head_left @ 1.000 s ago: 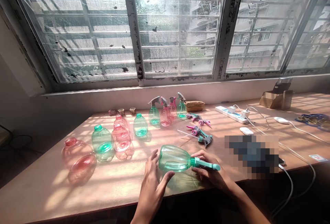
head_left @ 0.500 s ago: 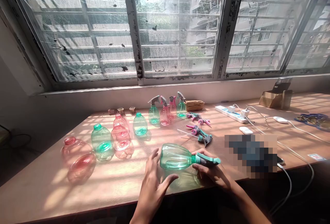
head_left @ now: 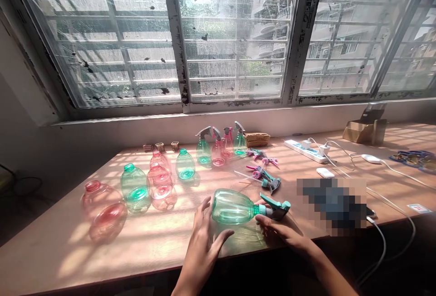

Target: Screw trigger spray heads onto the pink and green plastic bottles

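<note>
Over the worktop's near edge, midway along: the green sprayer, tipped on its side, base to the left, trigger head to the right with its lever uppermost; I can't tell whether it touches the wood
Left hand: open by the base, thumb spread away from the fingers; contact is hard to make out
Right hand: fingertips at the neck, just under the trigger head; how firmly they close, I can't tell, as the sprayer hides part of the hand
Hands: apart, one towards each end of the sprayer
Worktop, left part: five open bottles standing, three red and two green, the largest-looking red one nearest the left edge
Far edge, middle: four upright sprayers, two green and two red, close together, a brown box just beside them
Far edge, left of those: three tiny pots in a row
Between box and right hand: loose trigger heads, pink, green and grey, lying in two clusters
Right part: a white power strip with plugs and cables, a white case, and a dark pixelated shape near the near edge
</note>
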A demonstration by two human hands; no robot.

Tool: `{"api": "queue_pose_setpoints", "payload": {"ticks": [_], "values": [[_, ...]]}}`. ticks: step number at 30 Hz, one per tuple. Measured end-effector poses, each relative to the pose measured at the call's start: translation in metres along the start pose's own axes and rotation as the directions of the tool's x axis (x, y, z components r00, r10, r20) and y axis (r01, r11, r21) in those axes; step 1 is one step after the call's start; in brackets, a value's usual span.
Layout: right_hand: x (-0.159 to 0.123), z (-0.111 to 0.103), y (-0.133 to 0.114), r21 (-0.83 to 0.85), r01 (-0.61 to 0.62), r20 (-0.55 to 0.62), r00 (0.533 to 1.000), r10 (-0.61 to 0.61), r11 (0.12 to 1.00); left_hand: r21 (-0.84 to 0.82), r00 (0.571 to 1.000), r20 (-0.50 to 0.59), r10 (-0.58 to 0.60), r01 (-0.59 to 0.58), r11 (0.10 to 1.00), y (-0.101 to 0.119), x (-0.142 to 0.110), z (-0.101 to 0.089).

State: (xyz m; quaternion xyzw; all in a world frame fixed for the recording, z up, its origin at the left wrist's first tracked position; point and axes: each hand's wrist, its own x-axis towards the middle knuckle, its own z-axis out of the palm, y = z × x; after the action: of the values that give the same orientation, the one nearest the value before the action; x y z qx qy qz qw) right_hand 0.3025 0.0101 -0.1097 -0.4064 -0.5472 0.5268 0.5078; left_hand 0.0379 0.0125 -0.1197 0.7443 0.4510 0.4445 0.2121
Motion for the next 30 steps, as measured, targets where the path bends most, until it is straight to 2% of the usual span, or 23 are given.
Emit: {"api": "queue_pose_setpoints", "payload": {"ticks": [3, 7, 12, 14, 18, 21, 27, 30], "values": [[0.003, -0.002, 0.001, -0.123, 0.045, 0.029, 0.999, -0.041, 0.991, -0.057, 0.996, -0.032, -0.081, 0.079, 0.995, 0.005, 0.002, -0.002], [0.003, -0.003, 0.001, -0.143, 0.027, 0.030, 0.999, -0.023, 0.989, -0.071, 0.994, -0.044, -0.105, 0.102, 0.992, 0.001, 0.001, -0.002], [-0.002, -0.001, 0.000, 0.017, -0.006, -0.034, 0.999, 0.007, 1.000, 0.000, 1.000, -0.023, -0.007, 0.007, 1.000, -0.002, -0.001, -0.002], [-0.002, 0.000, 0.000, 0.060, -0.026, -0.043, 0.999, 0.029, 0.998, 0.017, 1.000, -0.024, -0.003, 0.003, 1.000, 0.002, -0.001, -0.003], [0.003, 0.001, -0.001, -0.081, 0.027, -0.004, 1.000, -0.027, 0.996, -0.019, 0.995, -0.021, -0.097, 0.097, 0.995, 0.009, 0.000, -0.005], [0.007, 0.001, -0.001, -0.150, 0.061, -0.013, 0.998, -0.064, 0.987, -0.095, 0.988, -0.051, -0.144, 0.139, 0.986, 0.006, 0.002, -0.003], [-0.001, -0.002, -0.007, -0.184, 0.047, 0.027, 0.999, -0.043, 0.982, -0.060, 0.995, -0.078, -0.058, 0.053, 0.997, -0.003, 0.000, -0.001], [-0.006, -0.003, -0.005, -0.140, 0.012, -0.020, 1.000, -0.015, 0.990, -0.026, 0.997, -0.075, -0.011, 0.009, 1.000, -0.001, -0.002, -0.002]]}}
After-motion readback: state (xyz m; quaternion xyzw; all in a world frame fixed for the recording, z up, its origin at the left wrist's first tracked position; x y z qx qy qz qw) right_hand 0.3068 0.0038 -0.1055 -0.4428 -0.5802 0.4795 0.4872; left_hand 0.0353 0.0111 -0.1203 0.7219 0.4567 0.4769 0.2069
